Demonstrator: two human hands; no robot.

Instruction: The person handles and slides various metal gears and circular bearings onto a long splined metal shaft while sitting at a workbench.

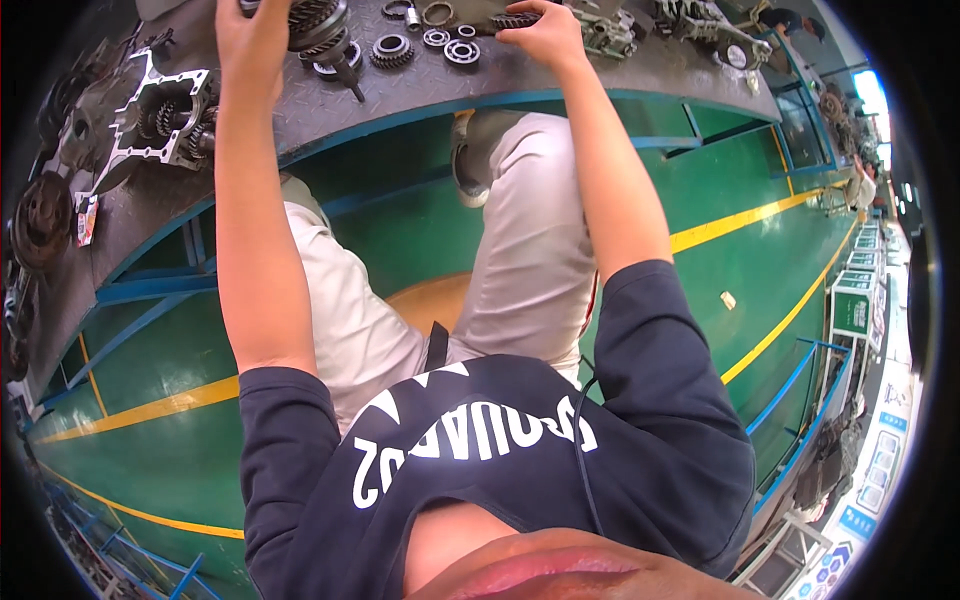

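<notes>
At the top edge, my left hand [250,45] closes on a shaft with dark gears [322,38], its fingers partly cut off by the picture's edge. The shaft tilts, its thin end pointing down toward the near edge of the bench. Farther right, my right hand [545,38] pinches a dark toothed gear [513,19] between thumb and fingers. Between my hands lie a loose gear [392,51], a large ball bearing [462,51], a smaller bearing [436,38] and a plain ring [438,13].
The metal workbench [420,90] has a blue frame. On its left stands an open gearbox housing [150,115], beside a rusty round part [42,220]. More metal castings [605,35] lie right of my right hand. My legs [525,200] are beneath the bench edge.
</notes>
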